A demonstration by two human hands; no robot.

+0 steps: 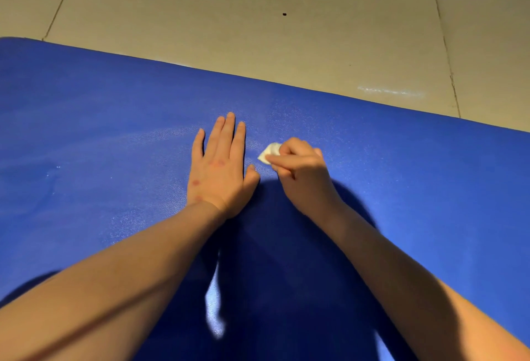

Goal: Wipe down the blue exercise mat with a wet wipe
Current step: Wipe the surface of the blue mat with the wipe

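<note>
Warm, rather dim light comes from behind the person. A dark shadow (286, 246) covers the mat (86, 108) below the fingers (229, 136); beyond them the floor tiles (258, 39) show small glare spots. Edges bend slightly.

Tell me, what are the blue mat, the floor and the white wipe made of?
Blue mat: probably foam or rubbery plastic, pebbly surface with faint sheen.
Floor: likely glazed tile, glossy with grout lines.
White wipe: seems soft cloth-like paper, crumpled in the right hand.

Curled fingers (291, 150) hide most of the wipe (269, 154).
</note>
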